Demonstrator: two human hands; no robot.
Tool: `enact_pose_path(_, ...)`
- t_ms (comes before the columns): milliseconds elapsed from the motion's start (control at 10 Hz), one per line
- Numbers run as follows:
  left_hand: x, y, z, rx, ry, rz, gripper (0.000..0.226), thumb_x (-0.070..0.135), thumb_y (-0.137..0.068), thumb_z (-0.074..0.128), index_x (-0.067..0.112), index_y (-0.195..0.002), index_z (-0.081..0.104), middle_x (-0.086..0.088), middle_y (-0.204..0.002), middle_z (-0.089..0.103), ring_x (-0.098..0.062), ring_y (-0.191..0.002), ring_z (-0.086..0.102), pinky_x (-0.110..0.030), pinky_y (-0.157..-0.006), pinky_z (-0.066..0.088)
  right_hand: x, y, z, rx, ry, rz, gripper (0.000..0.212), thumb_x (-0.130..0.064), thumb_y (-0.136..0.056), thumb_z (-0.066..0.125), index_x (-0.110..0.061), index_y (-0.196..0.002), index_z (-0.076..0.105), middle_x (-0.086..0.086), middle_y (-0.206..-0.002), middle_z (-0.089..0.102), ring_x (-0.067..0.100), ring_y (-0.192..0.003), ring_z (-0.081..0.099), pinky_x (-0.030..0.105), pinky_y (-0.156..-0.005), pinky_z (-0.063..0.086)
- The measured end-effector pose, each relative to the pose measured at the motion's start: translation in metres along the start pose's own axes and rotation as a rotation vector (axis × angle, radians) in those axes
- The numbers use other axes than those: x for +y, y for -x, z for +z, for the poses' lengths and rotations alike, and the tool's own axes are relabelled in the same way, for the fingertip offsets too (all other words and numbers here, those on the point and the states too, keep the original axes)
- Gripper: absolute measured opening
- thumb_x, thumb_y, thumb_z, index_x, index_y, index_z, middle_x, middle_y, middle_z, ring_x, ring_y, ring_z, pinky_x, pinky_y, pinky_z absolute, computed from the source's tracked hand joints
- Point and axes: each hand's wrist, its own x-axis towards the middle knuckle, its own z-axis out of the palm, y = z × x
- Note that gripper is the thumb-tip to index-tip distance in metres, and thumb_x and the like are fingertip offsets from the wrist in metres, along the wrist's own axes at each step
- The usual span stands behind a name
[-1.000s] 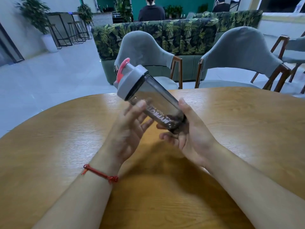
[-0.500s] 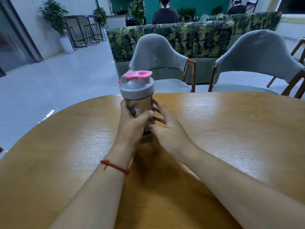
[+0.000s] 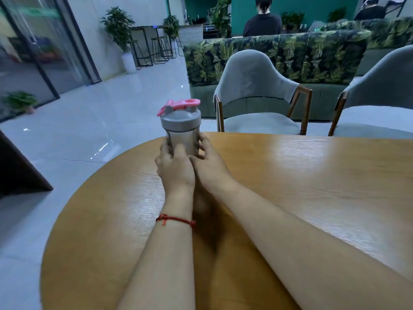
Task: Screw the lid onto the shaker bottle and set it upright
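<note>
The shaker bottle [image 3: 182,139] stands upright near the far left edge of the wooden table [image 3: 290,186]. Its body is clear and dark. A grey lid [image 3: 180,119] with a pink flip cap [image 3: 178,104] sits on top of it. My left hand [image 3: 175,168] wraps the lower left side of the bottle. My right hand [image 3: 210,166] grips the lower right side, fingers against the body. The bottle's base is hidden behind my hands.
Two grey upholstered chairs [image 3: 257,95] [image 3: 377,97] stand at the table's far side, with a leaf-patterned sofa [image 3: 279,54] behind them. A person in black [image 3: 262,21] sits beyond it. The table's rounded left edge drops off to a tiled floor [image 3: 89,121].
A second ago the bottle was tilted in the air between my hands. It came down upright onto the table, and both hands now hold it low. The view has swung left.
</note>
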Motion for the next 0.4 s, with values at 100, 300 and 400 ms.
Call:
enact_pose_path(100,-0.004,-0.005,-0.006,0.014,0.053,-0.027,0.056,0.045,-0.082,0.049,0.048,-0.134,0.068,-0.004,-0.135,0.073,-0.028,-0.120,0.072,-0.055,-0.105,0.058,0.006,-0.006,0.012,-0.021,0.055,-0.012,0.074,-0.005,-0.102,0.060,-0.033,-0.167,0.039,-0.025,-0.130,0.062,0.009,-0.121,0.067,0.036,-0.114,0.051)
enact_pose_path(300,-0.004,0.005,-0.001,0.160,0.143,-0.024,0.060,0.025,-0.097,0.051,0.024,-0.157,0.051,-0.003,-0.151,0.063,-0.024,-0.128,0.066,-0.038,-0.100,0.055,0.010,-0.005,0.012,-0.066,0.121,-0.009,0.075,-0.011,-0.104,0.059,-0.033,-0.171,0.033,-0.007,-0.165,0.053,0.021,-0.142,0.060,0.046,-0.123,0.044)
enact_pose_path(400,-0.001,0.016,0.000,0.351,0.101,0.074,0.046,0.012,-0.098,0.053,0.010,-0.145,0.054,-0.007,-0.143,0.053,-0.025,-0.128,0.054,-0.021,-0.088,0.047,0.005,0.003,-0.001,-0.021,0.116,0.010,0.079,-0.016,-0.104,0.061,-0.039,-0.172,0.027,-0.001,-0.177,0.038,0.027,-0.156,0.045,0.050,-0.127,0.039)
